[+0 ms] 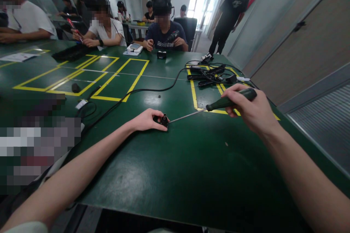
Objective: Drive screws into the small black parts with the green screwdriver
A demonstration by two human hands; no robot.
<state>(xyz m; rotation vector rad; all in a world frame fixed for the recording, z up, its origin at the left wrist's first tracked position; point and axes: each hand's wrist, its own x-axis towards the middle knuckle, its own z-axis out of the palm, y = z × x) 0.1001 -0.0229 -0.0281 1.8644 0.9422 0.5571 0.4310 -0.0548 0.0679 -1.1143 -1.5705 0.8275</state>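
On the green tabletop my left hand (pixel 150 120) is closed around a small black part (pixel 163 121) with a short metal cylinder standing up from it. Its exact kind is too small to make out. My right hand (pixel 244 107) grips the dark green handle of a screwdriver (pixel 218 104) with a long thin shaft. The shaft slants down to the left, and its tip meets the right side of the black part, close to my left fingertips. Whether the tip sits in a screw cannot be seen.
A black cable (pixel 142 90) crosses the green table (pixel 175 174) beyond my left hand. Several black cables and adapters (pixel 210 74) lie in a yellow-taped area at the right. A dark lump (pixel 76 87) lies at the left. Across the table, several people sit; one person holds a power drill (pixel 172 36).
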